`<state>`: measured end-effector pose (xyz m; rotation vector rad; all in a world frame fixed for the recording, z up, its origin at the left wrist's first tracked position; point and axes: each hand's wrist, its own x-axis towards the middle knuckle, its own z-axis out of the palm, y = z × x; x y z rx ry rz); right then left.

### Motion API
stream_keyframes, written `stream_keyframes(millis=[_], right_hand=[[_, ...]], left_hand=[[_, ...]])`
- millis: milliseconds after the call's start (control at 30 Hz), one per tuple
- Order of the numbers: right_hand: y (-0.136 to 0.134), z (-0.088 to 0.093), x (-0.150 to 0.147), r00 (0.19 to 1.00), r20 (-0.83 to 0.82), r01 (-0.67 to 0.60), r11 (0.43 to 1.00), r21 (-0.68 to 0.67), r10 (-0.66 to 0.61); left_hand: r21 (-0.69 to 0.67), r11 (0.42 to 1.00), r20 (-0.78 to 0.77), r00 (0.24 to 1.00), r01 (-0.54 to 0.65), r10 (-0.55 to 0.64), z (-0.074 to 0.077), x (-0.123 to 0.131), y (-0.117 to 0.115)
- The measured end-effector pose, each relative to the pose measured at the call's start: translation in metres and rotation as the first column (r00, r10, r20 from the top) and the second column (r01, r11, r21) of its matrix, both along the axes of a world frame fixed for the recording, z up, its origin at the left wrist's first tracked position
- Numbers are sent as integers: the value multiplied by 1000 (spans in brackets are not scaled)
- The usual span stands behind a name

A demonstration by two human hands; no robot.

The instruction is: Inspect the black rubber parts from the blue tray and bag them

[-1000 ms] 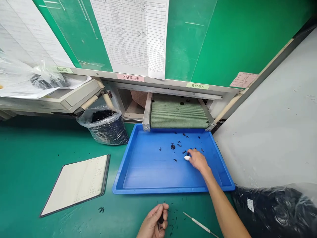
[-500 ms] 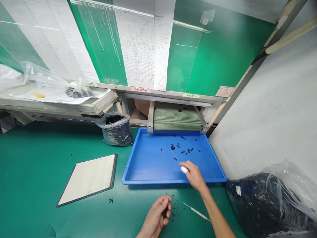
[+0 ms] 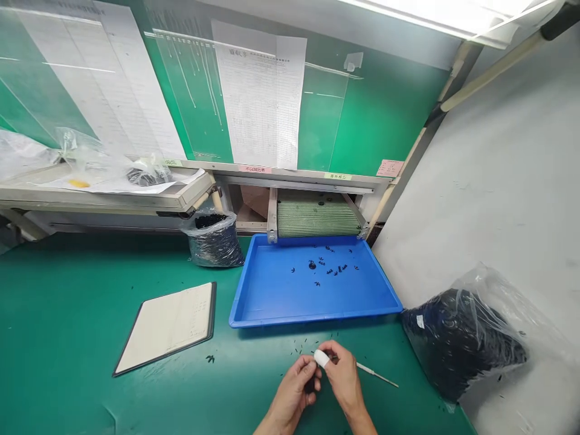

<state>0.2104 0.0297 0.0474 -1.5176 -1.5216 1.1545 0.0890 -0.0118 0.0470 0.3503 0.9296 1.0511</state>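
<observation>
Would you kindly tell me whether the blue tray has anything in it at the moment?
Yes, it holds something: a scatter of small black parts lies on the floor of the blue plastic tray, towards its far side.

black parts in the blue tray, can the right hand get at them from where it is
Probably yes. The right hand is just in front of the blue tray, and nothing stands between it and the black parts. It would only need to pass over the near rim.

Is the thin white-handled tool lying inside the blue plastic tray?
No, the thin white-handled tool lies on the green bench mat, outside the blue plastic tray.
</observation>
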Motion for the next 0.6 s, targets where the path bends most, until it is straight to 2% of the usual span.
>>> stream_keyframes(millis=[167, 300, 367, 433, 533, 600], right_hand=[[-8, 0, -12, 980, -178, 76, 994, -82, -90], [-13, -5, -15, 978, -183, 79, 991, -112, -98], [-16, -6, -12, 994, -99, 43, 997, -65, -49], [-18, -5, -8, 999, -14, -49, 999, -14, 48], [-20, 2, -1, 972, 63, -227, 974, 19, 225], [-19, 9, 3, 949, 98, -303, 953, 14, 300]], left_hand=[[69, 997, -10, 1000, -14, 15, 5, 0, -2], [93, 996, -168, 986, 16, 0, 6, -2, -2], [97, 994, -258, 966, 44, -17, 4, -4, -2], [83, 995, -337, 941, 60, -29, 1, -8, -1], [75, 993, -431, 901, 86, -45, -2, -14, 1], [107, 986, -463, 884, 127, -64, -3, -17, 2]])
